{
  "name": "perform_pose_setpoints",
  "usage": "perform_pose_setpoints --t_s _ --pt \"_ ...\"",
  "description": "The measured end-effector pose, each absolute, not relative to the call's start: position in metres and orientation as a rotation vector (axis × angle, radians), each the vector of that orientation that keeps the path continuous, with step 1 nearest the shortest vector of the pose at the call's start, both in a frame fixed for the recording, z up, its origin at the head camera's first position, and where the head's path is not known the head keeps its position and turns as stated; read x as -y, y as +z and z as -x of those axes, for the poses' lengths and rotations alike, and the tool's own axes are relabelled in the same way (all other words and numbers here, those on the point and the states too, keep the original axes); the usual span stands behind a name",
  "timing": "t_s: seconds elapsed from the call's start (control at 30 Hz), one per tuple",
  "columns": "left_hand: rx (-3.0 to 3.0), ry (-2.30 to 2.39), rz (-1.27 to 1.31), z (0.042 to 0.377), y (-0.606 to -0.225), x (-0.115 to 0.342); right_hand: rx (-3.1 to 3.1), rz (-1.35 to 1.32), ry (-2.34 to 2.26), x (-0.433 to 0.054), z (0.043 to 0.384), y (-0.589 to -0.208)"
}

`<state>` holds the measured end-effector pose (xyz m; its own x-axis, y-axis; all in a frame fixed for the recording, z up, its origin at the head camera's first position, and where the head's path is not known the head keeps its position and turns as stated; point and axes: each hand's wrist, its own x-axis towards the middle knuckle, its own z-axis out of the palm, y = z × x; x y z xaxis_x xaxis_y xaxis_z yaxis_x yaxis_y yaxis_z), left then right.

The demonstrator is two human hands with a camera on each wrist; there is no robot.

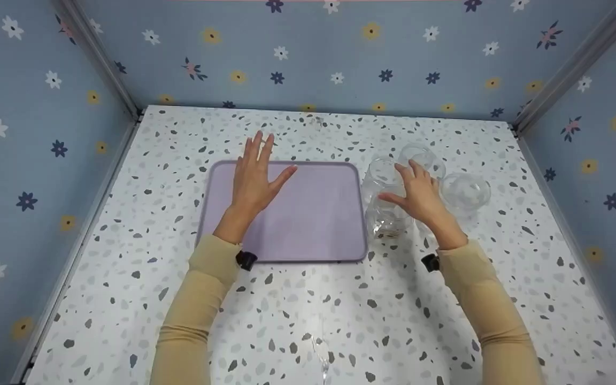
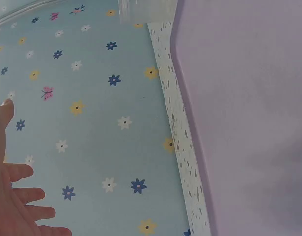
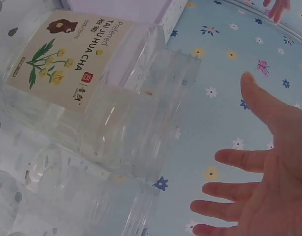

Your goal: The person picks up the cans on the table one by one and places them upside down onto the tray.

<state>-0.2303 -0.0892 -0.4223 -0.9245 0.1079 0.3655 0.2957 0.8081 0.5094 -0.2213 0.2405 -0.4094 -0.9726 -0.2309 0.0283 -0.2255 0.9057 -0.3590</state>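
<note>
Several clear empty-looking jars stand close together right of a flat lilac tray (image 1: 313,214). Nearest the front is one jar (image 1: 388,222); behind it are a second jar (image 1: 384,170) and a third (image 1: 420,155), with another jar (image 1: 466,192) farther right. In the right wrist view a jar (image 3: 111,118) bears a beige label (image 3: 67,59) with yellow flowers and lettering. My right hand (image 1: 420,198) hovers over the jars with spread fingers, gripping nothing. Above the tray's left part, my left hand (image 1: 253,184) is held with straight fingers and thumb apart, also holding nothing.
A white speckled table (image 1: 286,321) carries everything. Blue flowered panels enclose it at the back (image 1: 308,59), the left (image 1: 24,160) and the right (image 1: 597,160), with grey metal posts at the corners.
</note>
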Motion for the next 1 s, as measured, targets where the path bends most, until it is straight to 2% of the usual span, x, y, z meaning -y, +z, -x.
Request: perform_pose_setpoints --t_s 1.0 --pt "2.324 -1.217 0.271 0.212 -0.463 0.065 -2.953 0.321 -0.754 -0.239 0.213 -0.435"
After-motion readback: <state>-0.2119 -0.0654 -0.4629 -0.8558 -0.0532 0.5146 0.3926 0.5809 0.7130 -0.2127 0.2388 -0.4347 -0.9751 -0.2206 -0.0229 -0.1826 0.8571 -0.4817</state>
